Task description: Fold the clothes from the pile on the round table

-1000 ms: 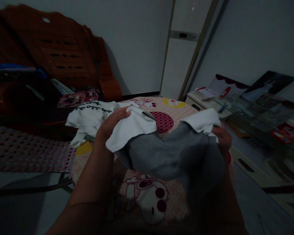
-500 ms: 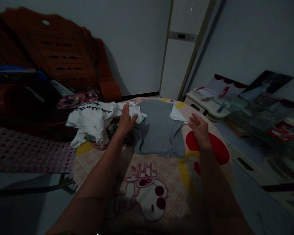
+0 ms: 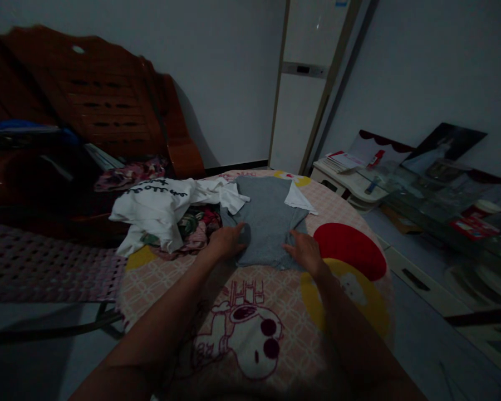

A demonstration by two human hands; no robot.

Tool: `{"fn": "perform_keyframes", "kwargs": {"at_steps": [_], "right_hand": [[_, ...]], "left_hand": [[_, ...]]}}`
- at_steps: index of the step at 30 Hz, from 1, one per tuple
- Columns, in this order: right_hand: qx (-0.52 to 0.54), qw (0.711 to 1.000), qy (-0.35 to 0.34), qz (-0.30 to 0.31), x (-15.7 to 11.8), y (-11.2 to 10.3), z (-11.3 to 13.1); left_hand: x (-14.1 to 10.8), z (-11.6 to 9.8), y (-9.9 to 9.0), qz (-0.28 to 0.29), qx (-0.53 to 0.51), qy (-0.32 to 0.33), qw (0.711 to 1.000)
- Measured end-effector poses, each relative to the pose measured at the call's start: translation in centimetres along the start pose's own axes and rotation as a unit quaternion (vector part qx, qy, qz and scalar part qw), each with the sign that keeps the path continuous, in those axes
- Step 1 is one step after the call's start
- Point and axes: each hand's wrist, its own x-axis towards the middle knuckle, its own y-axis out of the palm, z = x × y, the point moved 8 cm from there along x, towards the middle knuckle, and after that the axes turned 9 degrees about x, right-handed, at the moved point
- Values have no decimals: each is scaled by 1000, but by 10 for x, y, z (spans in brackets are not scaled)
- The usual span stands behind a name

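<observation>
Two bare hands [image 3: 226,243], slim bare wrists [image 3: 320,272] and long bare forearms [image 3: 171,306], tapered, broader farther up.

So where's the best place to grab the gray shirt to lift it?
Probably the two side edges close to its near end, from the near side, one hand each. The gray shirt lies spread out, white sleeves toward the far end, and the left hand and right hand are at those edges.

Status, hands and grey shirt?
Left hand, right hand open at grey shirt. Shirt spread on patterned cover, white sleeves out. Clothes pile close at left.
</observation>
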Motion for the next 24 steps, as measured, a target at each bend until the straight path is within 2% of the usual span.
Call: {"fn": "perform_keyframes", "kwargs": {"at_steps": [4, 7, 11, 14, 17, 20, 24], "right_hand": [[-11, 1000, -8, -7, -1, 3, 1], [88, 994, 54, -21, 6, -6, -22], [265, 944, 175, -87, 10, -26, -75], [345, 906, 210, -128, 7, -34, -100], [386, 895, 204, -94, 7, -28, -100], [381, 903, 184, -69, 7, -27, -88], [357, 908, 198, -90, -1, -48, -95]], "left_hand": [[-1, 2, 4, -6, -2, 7, 1000], [3, 14, 1, -32, -100, 0, 994], [4, 52, -8, -124, -260, -96, 953], [0, 70, -10, -185, -310, -146, 921], [1, 64, -7, -181, -325, -124, 920], [3, 46, -3, -150, -297, -75, 940], [4, 36, -4, -132, -273, -17, 953]]}}
